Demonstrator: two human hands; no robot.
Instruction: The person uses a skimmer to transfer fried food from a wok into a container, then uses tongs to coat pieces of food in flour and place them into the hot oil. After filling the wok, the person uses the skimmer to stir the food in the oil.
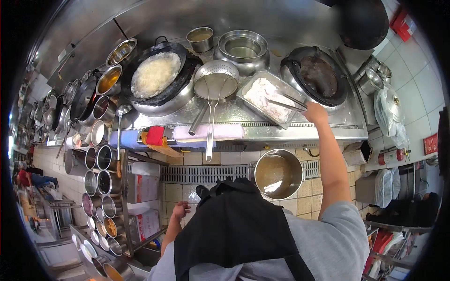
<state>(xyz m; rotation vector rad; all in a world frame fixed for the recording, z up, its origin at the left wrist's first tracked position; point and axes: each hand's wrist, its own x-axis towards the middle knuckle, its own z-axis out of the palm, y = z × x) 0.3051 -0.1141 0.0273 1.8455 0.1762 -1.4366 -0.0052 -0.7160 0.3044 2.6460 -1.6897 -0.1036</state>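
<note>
My right hand (315,114) is closed round the handle end of metal tongs (293,107). The tips of the tongs reach into a rectangular metal tray (276,122) of white, flour-coated pieces (262,95). My left hand (180,210) hangs low at my side, its fingers loosely apart and nothing in it. Left of the tray, a perforated strainer and a wire skimmer (216,85) lie stacked, handles towards me. At the left burner a wok (183,51) holds pale, foaming oil (156,75). A dark wok (318,77) sits on the right burner.
A large pot of brownish liquid (277,173) stands on the floor in front of me. Folded towels (208,132) lie along the stove's edge. Several metal containers (107,181) fill the left rack. A ladle (120,136) lies by them. Another person (37,178) is far left.
</note>
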